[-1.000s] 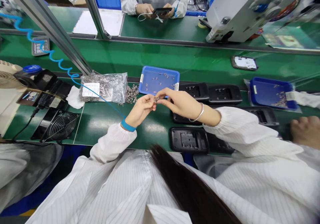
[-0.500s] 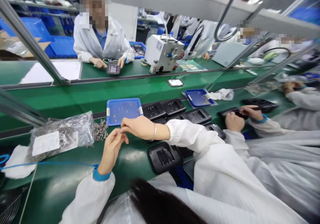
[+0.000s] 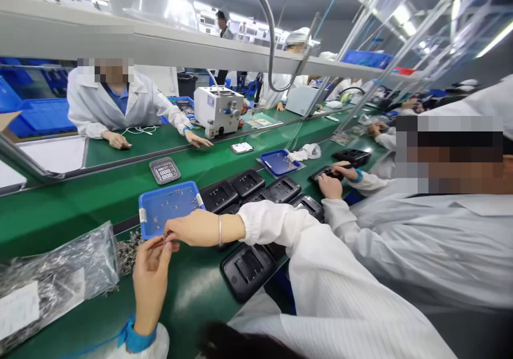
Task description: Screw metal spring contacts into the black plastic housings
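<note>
My left hand [image 3: 150, 281], wearing a blue wrist strap, is raised with its fingertips pinched together. My right hand [image 3: 194, 227] meets it from the right, fingers also pinched. Something tiny and dark shows between the fingertips, too small to name. Just behind them lies a blue tray [image 3: 170, 208] with several small metal pieces scattered in it. A heap of similar metal pieces [image 3: 129, 249] is left of the tray, next to a clear plastic bag [image 3: 76, 273] full of them. Black plastic housings [image 3: 246, 269] stand in rows beyond and below my right forearm.
A second blue tray [image 3: 279, 162] lies farther right. Across the bench a co-worker [image 3: 120, 105] stretches an arm over a green strip bearing a display panel [image 3: 164, 170]. Another co-worker's hands [image 3: 331, 182] handle a black housing at my right. A metal frame and shelf [image 3: 168, 52] cross overhead.
My view has swung up and right, so the bench appears shifted left. The co-worker opposite has let go of the display panel, now on the green strip. My hands stay together.
</note>
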`<state>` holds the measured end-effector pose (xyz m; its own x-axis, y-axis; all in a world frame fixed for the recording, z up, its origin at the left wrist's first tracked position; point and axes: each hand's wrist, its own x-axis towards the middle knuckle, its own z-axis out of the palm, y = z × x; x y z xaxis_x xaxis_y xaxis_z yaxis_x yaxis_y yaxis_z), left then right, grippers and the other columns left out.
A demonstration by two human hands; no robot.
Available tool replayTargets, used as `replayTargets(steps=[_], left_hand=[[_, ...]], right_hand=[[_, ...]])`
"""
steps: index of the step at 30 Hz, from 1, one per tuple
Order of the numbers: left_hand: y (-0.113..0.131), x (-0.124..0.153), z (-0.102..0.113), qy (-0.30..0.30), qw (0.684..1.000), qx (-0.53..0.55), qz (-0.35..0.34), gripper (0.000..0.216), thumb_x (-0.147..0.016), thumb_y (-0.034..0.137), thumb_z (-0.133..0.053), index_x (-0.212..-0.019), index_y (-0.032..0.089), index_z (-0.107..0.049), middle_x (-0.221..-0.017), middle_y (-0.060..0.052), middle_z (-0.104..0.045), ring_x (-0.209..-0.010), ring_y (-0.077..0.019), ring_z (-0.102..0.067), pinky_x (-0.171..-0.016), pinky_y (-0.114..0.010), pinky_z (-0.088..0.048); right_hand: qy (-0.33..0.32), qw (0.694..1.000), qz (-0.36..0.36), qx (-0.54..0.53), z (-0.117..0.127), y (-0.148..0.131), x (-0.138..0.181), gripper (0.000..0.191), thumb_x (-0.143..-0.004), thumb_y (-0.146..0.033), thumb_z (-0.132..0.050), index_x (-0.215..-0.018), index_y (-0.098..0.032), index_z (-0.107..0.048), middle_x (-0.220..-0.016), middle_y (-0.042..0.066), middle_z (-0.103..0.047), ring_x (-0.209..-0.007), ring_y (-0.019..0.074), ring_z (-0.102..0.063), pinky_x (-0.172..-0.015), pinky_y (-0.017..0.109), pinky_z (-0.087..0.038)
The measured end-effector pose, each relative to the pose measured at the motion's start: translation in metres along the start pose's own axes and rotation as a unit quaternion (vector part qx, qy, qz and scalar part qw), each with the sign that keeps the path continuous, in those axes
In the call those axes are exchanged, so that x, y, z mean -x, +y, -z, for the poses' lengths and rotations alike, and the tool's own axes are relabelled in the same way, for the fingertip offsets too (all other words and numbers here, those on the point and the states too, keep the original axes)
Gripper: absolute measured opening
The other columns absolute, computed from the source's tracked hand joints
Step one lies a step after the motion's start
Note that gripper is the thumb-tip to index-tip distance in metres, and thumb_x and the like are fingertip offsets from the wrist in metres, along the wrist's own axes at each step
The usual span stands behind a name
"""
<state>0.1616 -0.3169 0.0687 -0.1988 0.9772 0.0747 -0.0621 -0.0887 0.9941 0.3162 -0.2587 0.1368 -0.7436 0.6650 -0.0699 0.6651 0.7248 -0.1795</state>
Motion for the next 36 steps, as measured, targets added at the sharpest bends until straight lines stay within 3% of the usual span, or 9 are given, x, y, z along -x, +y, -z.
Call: replayTargets(steps=[3,8,12,18,22,26,31,36], left_hand=[[0.001,-0.003,0.005,-0.029,0.998,-0.001,0.052,0.048,-0.062,0.051,-0.084,-0.090,0.020,-0.060,-0.081,-0.002,-0.072,-0.074,-0.0151,-0.071,-0.074,-0.022,-0.058],[0.000,-0.007,0.007,-0.068,0.981,0.111,0.140,0.047,-0.058,0.050,-0.087,-0.084,0.019,-0.063,-0.078,0.000,-0.072,-0.070,-0.0148,-0.069,-0.070,-0.022,-0.060],[-0.001,-0.009,0.004,-0.066,0.976,0.139,0.152,0.044,-0.060,0.049,-0.086,-0.083,0.019,-0.064,-0.077,0.001,-0.071,-0.070,-0.0144,-0.068,-0.069,-0.024,-0.060],[-0.003,-0.009,0.006,-0.095,0.984,0.094,0.120,0.038,-0.068,0.049,-0.078,-0.079,0.017,-0.062,-0.066,0.001,-0.064,-0.061,-0.0118,-0.062,-0.059,-0.021,-0.056],[-0.006,-0.007,0.006,-0.113,0.987,0.087,0.069,0.029,-0.074,0.043,-0.073,-0.078,0.018,-0.059,-0.060,0.004,-0.059,-0.054,-0.0098,-0.058,-0.054,-0.020,-0.052],[-0.009,-0.004,0.010,-0.087,0.996,0.029,0.020,0.029,-0.074,0.042,-0.074,-0.082,0.018,-0.060,-0.071,0.001,-0.069,-0.062,-0.0129,-0.066,-0.063,-0.026,-0.057],[-0.010,0.000,0.014,-0.095,0.995,0.018,0.011,0.033,-0.073,0.044,-0.078,-0.081,0.016,-0.063,-0.074,-0.003,-0.072,-0.069,-0.0159,-0.071,-0.071,-0.030,-0.059],[-0.013,0.004,0.009,-0.076,0.995,0.061,0.008,0.032,-0.074,0.042,-0.078,-0.081,0.016,-0.062,-0.073,-0.002,-0.071,-0.067,-0.0144,-0.071,-0.067,-0.027,-0.059]], right_hand=[[-0.018,1.000,-0.022,-0.004,0.006,0.001,0.002,0.028,-0.102,-0.044,-0.038,-0.116,-0.020,-0.047,-0.107,0.005,-0.069,-0.089,0.0183,-0.068,-0.060,0.027,-0.042],[-0.015,0.999,-0.020,0.032,0.009,0.001,0.006,0.033,-0.102,-0.046,-0.034,-0.116,-0.019,-0.047,-0.108,0.004,-0.067,-0.088,0.0175,-0.067,-0.058,0.028,-0.044],[0.000,0.990,0.032,0.136,0.007,-0.002,0.008,0.024,-0.103,-0.025,-0.030,-0.119,-0.017,-0.046,-0.115,0.006,-0.062,-0.084,0.0165,-0.066,-0.054,0.029,-0.044],[0.005,0.970,0.102,0.219,0.000,-0.007,0.010,0.038,-0.100,-0.013,-0.022,-0.131,-0.020,-0.041,-0.116,0.007,-0.060,-0.084,0.0164,-0.065,-0.054,0.028,-0.045],[0.015,0.977,0.093,0.189,-0.003,-0.008,0.015,0.033,-0.099,-0.021,-0.036,-0.130,-0.020,-0.043,-0.118,0.009,-0.059,-0.083,0.0174,-0.064,-0.050,0.027,-0.039],[0.021,0.990,0.016,0.142,-0.006,-0.008,0.020,0.027,-0.102,-0.030,-0.034,-0.121,-0.019,-0.050,-0.114,0.008,-0.063,-0.084,0.0188,-0.066,-0.052,0.028,-0.034],[0.003,0.996,-0.085,0.024,-0.010,-0.010,0.019,0.034,-0.103,-0.043,-0.033,-0.117,-0.018,-0.052,-0.104,0.007,-0.069,-0.086,0.0198,-0.067,-0.063,0.027,-0.037],[0.002,0.995,-0.075,-0.065,-0.015,-0.009,0.016,0.028,-0.102,-0.038,-0.039,-0.115,-0.015,-0.051,-0.101,0.007,-0.069,-0.085,0.0179,-0.066,-0.070,0.026,-0.040]])
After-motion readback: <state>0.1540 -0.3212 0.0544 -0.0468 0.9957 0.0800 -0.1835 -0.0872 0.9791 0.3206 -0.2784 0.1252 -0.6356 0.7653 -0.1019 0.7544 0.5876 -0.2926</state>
